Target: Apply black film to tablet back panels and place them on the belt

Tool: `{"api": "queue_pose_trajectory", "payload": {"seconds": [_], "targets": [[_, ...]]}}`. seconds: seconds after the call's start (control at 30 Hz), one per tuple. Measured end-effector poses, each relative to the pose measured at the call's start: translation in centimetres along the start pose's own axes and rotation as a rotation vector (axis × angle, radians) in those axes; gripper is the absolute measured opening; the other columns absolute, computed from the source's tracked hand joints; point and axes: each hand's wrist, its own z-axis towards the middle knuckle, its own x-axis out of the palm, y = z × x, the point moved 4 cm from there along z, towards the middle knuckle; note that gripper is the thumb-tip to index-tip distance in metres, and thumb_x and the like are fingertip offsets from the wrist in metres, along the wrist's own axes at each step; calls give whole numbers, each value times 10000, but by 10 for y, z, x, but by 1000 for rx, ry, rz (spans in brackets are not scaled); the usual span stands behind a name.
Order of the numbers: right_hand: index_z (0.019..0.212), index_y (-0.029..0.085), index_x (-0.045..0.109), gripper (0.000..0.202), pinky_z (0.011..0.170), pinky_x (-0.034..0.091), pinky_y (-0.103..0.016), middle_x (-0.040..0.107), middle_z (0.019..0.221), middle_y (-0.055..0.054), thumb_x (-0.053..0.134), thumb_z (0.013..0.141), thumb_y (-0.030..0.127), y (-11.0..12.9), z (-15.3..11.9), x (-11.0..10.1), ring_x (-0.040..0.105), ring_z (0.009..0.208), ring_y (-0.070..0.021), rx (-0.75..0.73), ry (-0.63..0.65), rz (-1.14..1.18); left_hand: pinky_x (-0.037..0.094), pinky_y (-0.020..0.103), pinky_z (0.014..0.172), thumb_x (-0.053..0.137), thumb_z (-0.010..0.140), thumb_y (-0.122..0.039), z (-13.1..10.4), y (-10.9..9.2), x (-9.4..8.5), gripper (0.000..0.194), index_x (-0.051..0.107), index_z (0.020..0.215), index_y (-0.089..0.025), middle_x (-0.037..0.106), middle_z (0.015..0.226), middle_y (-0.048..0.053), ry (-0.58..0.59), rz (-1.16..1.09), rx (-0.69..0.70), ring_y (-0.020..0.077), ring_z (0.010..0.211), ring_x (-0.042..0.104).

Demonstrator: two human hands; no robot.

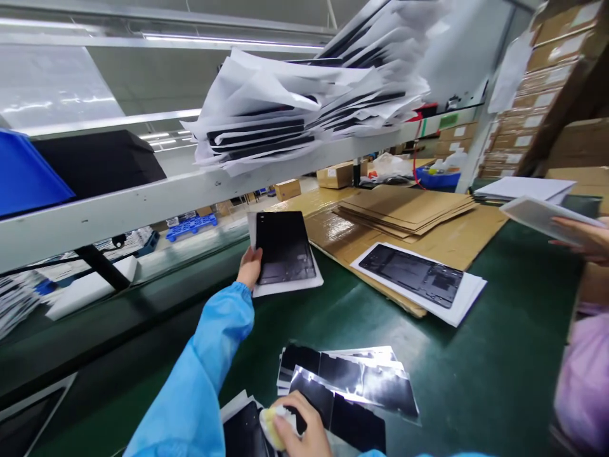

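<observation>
My left hand (250,268) is closed on the left edge of a black tablet back cover (285,247), with a white paper sheet (314,279) under it. At the bottom, my right hand (309,428) pinches a crumpled white and yellow wad (273,426), perhaps cloth or sponge. That wad is over another dark cover (245,431), partly cut off by the frame and hidden by my hand. Just beyond my right hand, several glossy black film sheets (366,381) lie overlapping on the green table (514,304).
Another black cover (413,273) rests on white paper beside stacked cardboard sheets (409,206). Overhead, a white shelf (181,193) carries piled covers with paper (266,120) and a blue bin (28,171). At right, another person's hand (587,238) holds a pale flat sheet (547,219).
</observation>
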Motion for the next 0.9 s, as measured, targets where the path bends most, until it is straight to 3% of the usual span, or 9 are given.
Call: {"api": "queue_pose_trajectory", "payload": {"seconds": [0.1, 0.23, 0.47, 0.6, 0.73, 0.9], "targets": [[847, 377, 660, 173, 735, 514, -404, 643, 801, 18, 607, 718, 480, 4, 0, 1, 638, 768, -306, 37, -47, 63, 519, 309, 875, 276, 1051, -209, 1, 21, 35, 328, 468, 1284, -81, 626, 1180, 102, -73, -186, -207, 180, 990, 631], [754, 360, 636, 238, 611, 496, -359, 619, 708, 21, 539, 681, 565, 0, 2, 9, 619, 649, -277, 21, -110, 79, 551, 365, 826, 495, 1000, -335, -2, 49, 82, 284, 554, 1196, -138, 609, 1138, 99, -145, -340, -449, 186, 936, 632], [729, 396, 630, 284, 543, 499, -376, 615, 662, 37, 545, 557, 604, -28, 3, 16, 632, 598, -312, 9, -15, 52, 530, 395, 861, 583, 953, -326, -19, 84, 137, 276, 574, 1166, -151, 581, 1153, 88, -153, -413, -653, 218, 1011, 597], [792, 406, 634, 296, 602, 516, -380, 642, 724, 46, 501, 581, 565, -33, -1, 15, 642, 637, -311, 4, 4, 61, 523, 399, 874, 587, 950, -322, -26, 94, 151, 275, 574, 1168, -156, 574, 1170, 90, -130, -399, -669, 222, 1028, 589], [814, 417, 659, 276, 602, 516, -367, 648, 734, 38, 518, 602, 522, -28, -4, 13, 645, 651, -307, -2, -4, 71, 519, 408, 883, 586, 950, -327, -25, 100, 153, 286, 572, 1175, -150, 570, 1180, 95, -112, -386, -663, 227, 1038, 585], [762, 384, 719, 234, 653, 520, -316, 656, 715, -54, 500, 759, 467, -11, -3, 7, 662, 678, -280, 107, -73, -23, 525, 403, 872, 587, 950, -317, -22, 104, 150, 281, 569, 1175, -150, 571, 1171, 92, -118, -401, -652, 224, 1030, 587]]}}
